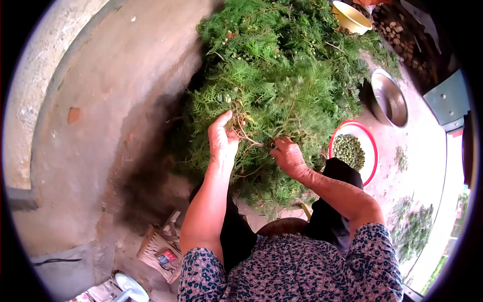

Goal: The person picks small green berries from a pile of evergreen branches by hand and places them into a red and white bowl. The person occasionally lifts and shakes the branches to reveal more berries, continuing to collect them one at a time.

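Observation:
A large heap of green branches (pixel 282 65) lies before me. My left hand (pixel 223 138) is at its near left side, thumb up, closed round a thin brown branch (pixel 245 137) with green sprays. To the right, my right hand (pixel 289 155) pinches at the other end of that branch, its fingertips partly hidden against the foliage. Right of my right hand stands a red-rimmed basin (pixel 372 146) holding many small green cones (pixel 348 151).
Behind that basin, a metal bowl (pixel 389 98) leans on its side. A yellow bowl (pixel 352 17) sits at the heap's far right. A wall (pixel 48 65) curves along the left. At the lower left are a woven stool (pixel 160 251) and a white-blue object (pixel 132 288).

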`<move>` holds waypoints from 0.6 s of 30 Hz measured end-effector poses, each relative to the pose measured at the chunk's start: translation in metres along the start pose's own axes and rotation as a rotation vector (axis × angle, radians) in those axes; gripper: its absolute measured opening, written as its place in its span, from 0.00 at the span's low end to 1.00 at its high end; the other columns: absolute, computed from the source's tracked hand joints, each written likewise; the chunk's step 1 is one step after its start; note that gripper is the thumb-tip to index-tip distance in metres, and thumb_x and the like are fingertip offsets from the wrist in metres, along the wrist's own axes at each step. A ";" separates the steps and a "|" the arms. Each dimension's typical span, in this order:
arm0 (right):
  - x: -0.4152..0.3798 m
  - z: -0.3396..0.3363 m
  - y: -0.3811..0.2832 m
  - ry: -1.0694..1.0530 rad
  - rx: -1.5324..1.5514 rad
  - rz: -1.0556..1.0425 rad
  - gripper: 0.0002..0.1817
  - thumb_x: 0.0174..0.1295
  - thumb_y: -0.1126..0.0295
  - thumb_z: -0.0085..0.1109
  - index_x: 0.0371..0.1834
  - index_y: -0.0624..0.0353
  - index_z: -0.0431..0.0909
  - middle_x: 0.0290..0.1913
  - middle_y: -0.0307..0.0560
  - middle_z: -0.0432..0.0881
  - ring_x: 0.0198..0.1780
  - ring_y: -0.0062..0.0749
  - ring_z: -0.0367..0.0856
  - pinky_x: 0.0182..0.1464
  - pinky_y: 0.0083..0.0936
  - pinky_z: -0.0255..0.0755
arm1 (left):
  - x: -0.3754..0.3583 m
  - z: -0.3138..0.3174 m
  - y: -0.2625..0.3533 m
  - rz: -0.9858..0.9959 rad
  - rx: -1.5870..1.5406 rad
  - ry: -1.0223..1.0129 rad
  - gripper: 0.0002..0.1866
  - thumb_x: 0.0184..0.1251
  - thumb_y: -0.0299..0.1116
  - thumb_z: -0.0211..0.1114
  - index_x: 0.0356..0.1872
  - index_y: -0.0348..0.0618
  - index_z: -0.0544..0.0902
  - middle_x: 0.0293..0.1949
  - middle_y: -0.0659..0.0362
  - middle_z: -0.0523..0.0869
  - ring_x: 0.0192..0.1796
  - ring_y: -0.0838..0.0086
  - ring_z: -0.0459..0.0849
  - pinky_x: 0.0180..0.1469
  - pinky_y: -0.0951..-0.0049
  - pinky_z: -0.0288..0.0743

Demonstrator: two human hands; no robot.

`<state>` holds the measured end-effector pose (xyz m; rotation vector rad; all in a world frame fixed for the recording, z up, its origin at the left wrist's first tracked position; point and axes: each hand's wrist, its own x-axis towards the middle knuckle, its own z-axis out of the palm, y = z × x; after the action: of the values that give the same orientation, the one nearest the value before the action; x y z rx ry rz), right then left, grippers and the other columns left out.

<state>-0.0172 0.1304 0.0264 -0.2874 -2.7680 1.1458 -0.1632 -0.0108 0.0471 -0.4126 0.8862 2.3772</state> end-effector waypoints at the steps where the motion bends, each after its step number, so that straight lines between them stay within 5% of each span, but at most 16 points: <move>1: -0.001 -0.003 -0.005 -0.146 -0.175 0.027 0.07 0.52 0.69 0.59 0.28 0.62 0.78 0.26 0.52 0.76 0.32 0.44 0.77 0.34 0.36 0.70 | 0.002 0.003 0.001 0.010 0.024 0.036 0.07 0.58 0.26 0.57 0.37 0.35 0.76 0.32 0.54 0.81 0.30 0.68 0.80 0.33 0.70 0.78; 3: 0.000 -0.021 -0.008 -0.545 -0.250 -0.087 0.07 0.54 0.69 0.57 0.30 0.63 0.77 0.29 0.54 0.77 0.36 0.45 0.79 0.35 0.35 0.72 | 0.011 0.008 -0.006 0.007 0.041 0.017 0.08 0.56 0.24 0.57 0.37 0.35 0.76 0.31 0.55 0.81 0.31 0.67 0.80 0.34 0.70 0.78; 4: 0.000 -0.031 -0.019 -0.534 -0.243 -0.078 0.07 0.54 0.69 0.57 0.30 0.63 0.77 0.29 0.54 0.77 0.36 0.45 0.79 0.35 0.35 0.72 | 0.011 0.013 -0.008 0.012 0.038 0.005 0.08 0.54 0.23 0.57 0.36 0.34 0.76 0.31 0.55 0.81 0.31 0.67 0.80 0.35 0.71 0.78; 6: 0.004 -0.047 -0.048 -0.478 0.318 -0.246 0.07 0.55 0.71 0.59 0.30 0.65 0.77 0.30 0.50 0.80 0.33 0.38 0.79 0.34 0.28 0.73 | 0.004 0.021 -0.011 -0.004 0.136 0.039 0.07 0.51 0.21 0.57 0.33 0.34 0.76 0.30 0.56 0.80 0.31 0.67 0.80 0.37 0.70 0.77; 8: 0.009 -0.056 -0.071 -0.204 0.504 -0.295 0.09 0.58 0.69 0.57 0.30 0.65 0.77 0.29 0.49 0.79 0.32 0.36 0.79 0.35 0.29 0.73 | -0.004 0.024 -0.017 -0.073 0.177 -0.022 0.05 0.50 0.22 0.57 0.30 0.35 0.76 0.29 0.57 0.79 0.32 0.68 0.79 0.38 0.70 0.75; 9: 0.016 -0.059 -0.073 -0.098 0.574 -0.330 0.08 0.59 0.69 0.56 0.32 0.64 0.77 0.30 0.47 0.79 0.34 0.34 0.78 0.36 0.27 0.73 | 0.005 -0.001 -0.032 0.404 0.752 -0.274 0.04 0.49 0.24 0.57 0.27 0.36 0.76 0.28 0.58 0.78 0.31 0.69 0.77 0.38 0.71 0.72; 10: 0.024 -0.058 -0.075 0.029 0.642 -0.354 0.07 0.59 0.70 0.55 0.34 0.64 0.77 0.33 0.47 0.79 0.37 0.31 0.78 0.38 0.25 0.72 | -0.011 0.017 -0.030 0.517 0.976 -0.293 0.04 0.48 0.25 0.56 0.26 0.37 0.76 0.26 0.59 0.77 0.30 0.72 0.75 0.37 0.73 0.69; 12: 0.035 -0.061 -0.068 0.202 0.725 -0.279 0.06 0.60 0.72 0.54 0.35 0.63 0.76 0.35 0.43 0.79 0.39 0.25 0.76 0.41 0.21 0.70 | -0.014 0.037 -0.030 0.025 0.278 -0.146 0.04 0.48 0.25 0.56 0.26 0.36 0.77 0.27 0.59 0.78 0.31 0.72 0.76 0.37 0.74 0.69; 13: 0.037 -0.056 -0.056 0.314 0.679 -0.181 0.05 0.61 0.74 0.53 0.36 0.64 0.76 0.35 0.41 0.78 0.42 0.21 0.75 0.43 0.20 0.69 | -0.009 0.038 -0.028 -0.104 0.228 -0.122 0.07 0.43 0.22 0.57 0.27 0.34 0.79 0.32 0.57 0.82 0.34 0.72 0.79 0.39 0.74 0.72; 14: 0.037 -0.060 -0.054 0.397 0.520 -0.059 0.05 0.61 0.77 0.52 0.38 0.65 0.75 0.35 0.40 0.78 0.41 0.20 0.75 0.43 0.18 0.69 | -0.022 0.059 -0.026 -0.024 0.265 -0.105 0.11 0.43 0.22 0.57 0.32 0.33 0.79 0.33 0.57 0.81 0.35 0.71 0.79 0.40 0.73 0.72; 18: 0.042 -0.058 -0.033 0.389 0.706 0.071 0.08 0.59 0.80 0.50 0.41 0.64 0.75 0.34 0.41 0.79 0.36 0.20 0.77 0.38 0.17 0.72 | -0.026 0.067 -0.029 0.053 0.371 -0.093 0.14 0.45 0.22 0.58 0.38 0.32 0.78 0.36 0.57 0.81 0.37 0.70 0.79 0.43 0.71 0.72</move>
<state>-0.0508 0.1569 0.0924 -0.4584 -1.8951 1.7619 -0.1309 0.0425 0.0937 -0.1322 1.2744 2.1923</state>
